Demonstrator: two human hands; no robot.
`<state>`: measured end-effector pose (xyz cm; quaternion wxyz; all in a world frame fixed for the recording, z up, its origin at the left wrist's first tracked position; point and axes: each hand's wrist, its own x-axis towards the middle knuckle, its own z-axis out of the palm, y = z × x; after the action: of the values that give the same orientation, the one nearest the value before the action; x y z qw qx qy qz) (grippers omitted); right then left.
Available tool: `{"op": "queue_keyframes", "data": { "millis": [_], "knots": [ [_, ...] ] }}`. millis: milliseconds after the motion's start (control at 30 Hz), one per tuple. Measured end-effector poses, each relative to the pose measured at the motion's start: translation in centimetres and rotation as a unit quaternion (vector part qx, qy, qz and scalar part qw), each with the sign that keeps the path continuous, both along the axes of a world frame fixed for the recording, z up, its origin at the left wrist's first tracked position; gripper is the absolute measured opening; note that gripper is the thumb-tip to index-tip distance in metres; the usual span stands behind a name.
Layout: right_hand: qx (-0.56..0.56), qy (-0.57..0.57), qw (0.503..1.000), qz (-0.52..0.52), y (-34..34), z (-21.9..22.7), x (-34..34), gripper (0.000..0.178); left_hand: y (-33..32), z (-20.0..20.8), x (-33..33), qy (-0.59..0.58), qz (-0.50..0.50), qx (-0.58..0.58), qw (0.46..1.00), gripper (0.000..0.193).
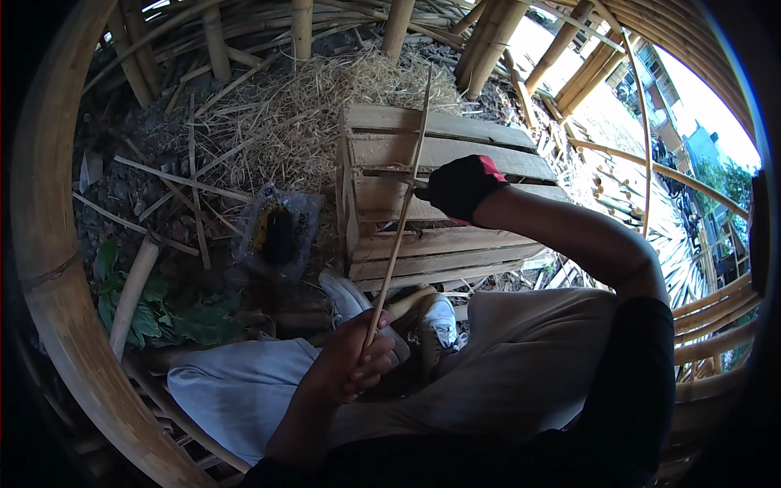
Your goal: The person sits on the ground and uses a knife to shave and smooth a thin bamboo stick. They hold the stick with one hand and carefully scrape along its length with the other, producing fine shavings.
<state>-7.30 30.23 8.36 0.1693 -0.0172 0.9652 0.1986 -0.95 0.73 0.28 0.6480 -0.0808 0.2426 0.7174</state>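
Observation:
My bare left hand (355, 358) is closed around the lower end of a long, thin bamboo strip (394, 254). The strip slants up and away from me, over the near left part of a slatted wooden crate (455, 154). My right hand (464, 189), in a black and red glove, is closed beside the strip's middle. It grips what looks like a small knife (420, 184), mostly hidden by the glove, whose thin part meets the strip. Between my legs, below the crate, are my pale shoes (442, 321).
A clear plastic bag (281, 232) with a dark item inside lies left of the crate. Dry shavings (285, 122) heap up behind it. Green leaves (150, 305) and loose bamboo sticks (195, 179) lie at the left. A thick bamboo pole (49, 244) curves along the left edge.

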Motion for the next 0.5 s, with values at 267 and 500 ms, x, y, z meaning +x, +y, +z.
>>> {"op": "queue_keyframes", "data": {
  "millis": [267, 500],
  "knots": [
    [-0.160, -0.074, 0.975, -0.136, 0.9, 2.8, -1.0, 0.058, 0.0, 0.1, -0.1, -0.019, 0.016, 0.022, 0.999, 0.014],
    [-0.025, 0.186, 0.982, 0.000, -1.1, -1.3, 2.4, 0.026, -0.3, -1.3, -0.6, -0.084, 0.021, 0.084, 0.993, 0.015]
  ]
}}
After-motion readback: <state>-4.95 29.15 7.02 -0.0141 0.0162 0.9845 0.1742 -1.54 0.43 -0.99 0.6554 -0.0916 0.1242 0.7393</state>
